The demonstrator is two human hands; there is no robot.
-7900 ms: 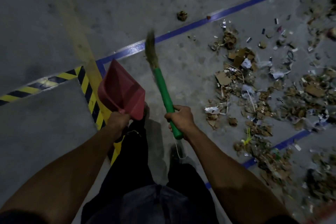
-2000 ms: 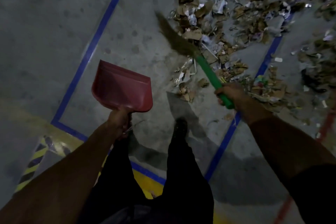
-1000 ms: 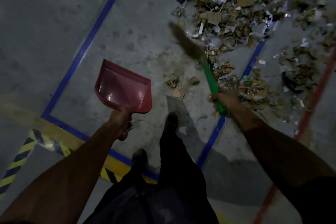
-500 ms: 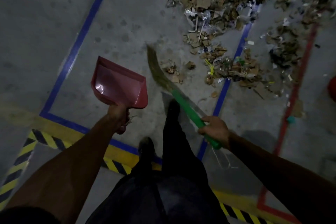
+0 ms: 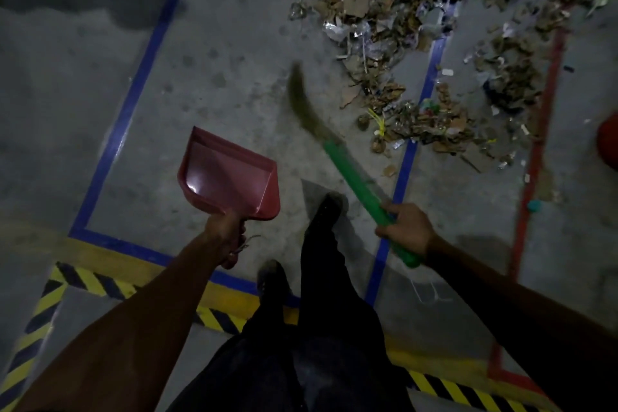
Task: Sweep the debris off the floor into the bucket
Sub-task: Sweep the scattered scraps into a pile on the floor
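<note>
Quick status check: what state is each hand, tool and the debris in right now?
Left hand: grips the dustpan handle.
Dustpan: held up off the floor, empty.
Right hand: grips the broom handle.
Broom: mid-swing, bristles blurred, beside the debris.
Debris: scattered on the floor, none in the dustpan.
Red object: cut off at the right edge; cannot tell if it is the bucket.

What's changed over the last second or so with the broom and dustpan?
The broom swung left, its bristles leaving the debris for bare floor beside it; the right hand drew back toward the body. The left hand still holds the dustpan up, empty. Both grips unchanged.
</note>
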